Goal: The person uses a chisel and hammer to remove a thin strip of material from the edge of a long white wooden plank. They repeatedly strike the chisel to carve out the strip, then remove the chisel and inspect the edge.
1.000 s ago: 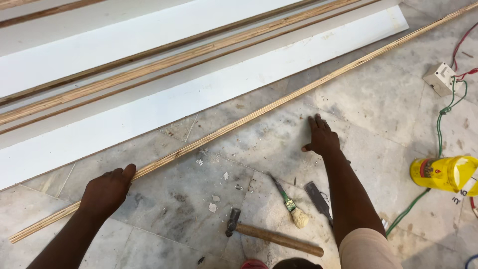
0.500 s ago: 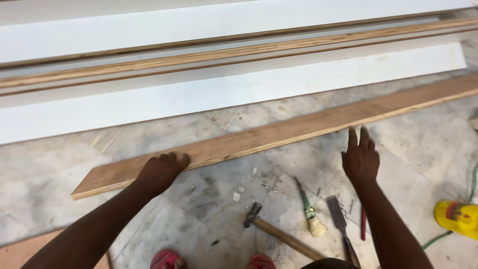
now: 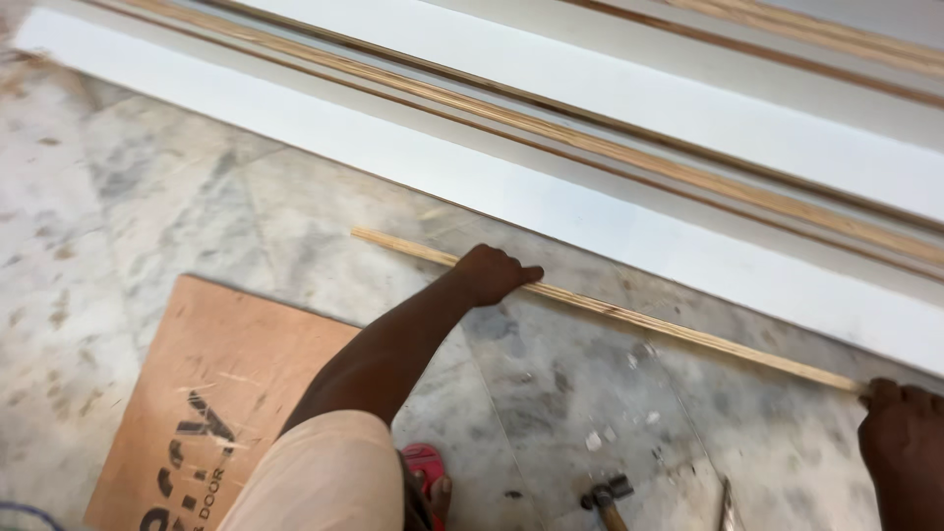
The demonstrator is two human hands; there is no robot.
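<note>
Change: since half a second ago the view has swung left, and the plywood strip [image 3: 629, 317] that showed its broad face now stands on edge, showing only its thin layered side; the brush and chisel have dropped out of view.
Left hand: I see my left hand [image 3: 495, 274] near the strip's left end, knuckles up, fingers curled over the top edge, the forefinger stretched along it to the right.
Left grip: closed around the strip, as far as I can see; the fingertips on the far side are hidden.
Right hand: my right hand [image 3: 905, 433] sits at the frame's right edge, fingers bent over the strip's other end; whether it truly clasps it I cannot tell.
Strip: it runs on the marble floor [image 3: 147, 197] from upper left to lower right, passing under the left fingers and ending beneath the right ones.
Beyond: white boards [image 3: 590, 211] with wood-coloured edges lie parallel, just past the strip.
Near me: a brown plywood sheet [image 3: 226, 383] lies flat at lower left, a hammer [image 3: 605, 494] head shows at the bottom, and a red sandal [image 3: 425, 464] is beside my knee.
</note>
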